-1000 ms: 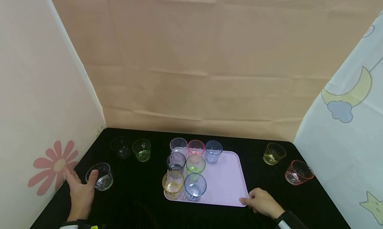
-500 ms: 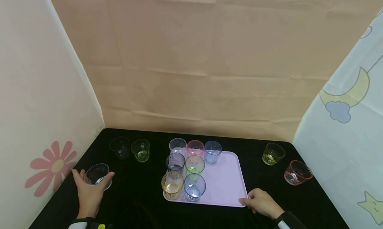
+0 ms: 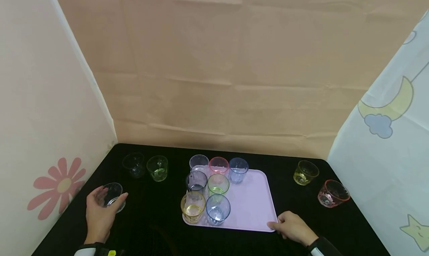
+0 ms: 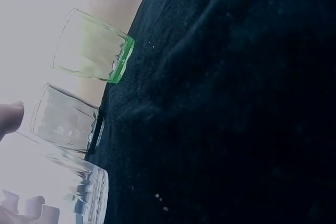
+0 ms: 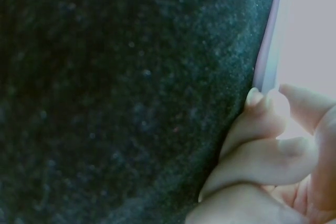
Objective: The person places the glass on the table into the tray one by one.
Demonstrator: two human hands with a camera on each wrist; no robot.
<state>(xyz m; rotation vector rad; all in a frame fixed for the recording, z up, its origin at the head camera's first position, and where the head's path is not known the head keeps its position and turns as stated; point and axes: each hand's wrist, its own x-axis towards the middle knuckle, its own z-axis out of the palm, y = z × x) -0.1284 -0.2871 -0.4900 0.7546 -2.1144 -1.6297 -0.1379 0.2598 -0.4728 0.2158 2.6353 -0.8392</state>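
Note:
At the table's left side my left hand (image 3: 99,219) holds a clear drinking glass (image 3: 113,196), thumb on its right and fingers around its left. The left wrist view has this glass (image 4: 93,195) at the lower left, with the fingers showing through its wall. My right hand (image 3: 295,226) pinches the front right corner of a pink tray (image 3: 253,204) between thumb and curled fingers. Several tinted glasses stand on the tray's left and back, among them a yellow-rimmed glass (image 3: 193,207), a blue glass (image 3: 218,209) and a green-rimmed glass (image 3: 218,184).
Behind the held glass stand a dark glass (image 3: 134,166) and a green glass (image 3: 157,169). To the tray's right are a yellow glass (image 3: 305,173) and a red-rimmed glass (image 3: 333,194). White patterned sheets flank the black table (image 3: 151,226); brown paper (image 3: 214,81) hangs behind.
My left hand has shifted slightly right, and its fingers have closed in around the clear glass, which stays about where it was. The right hand keeps its place at the tray corner.

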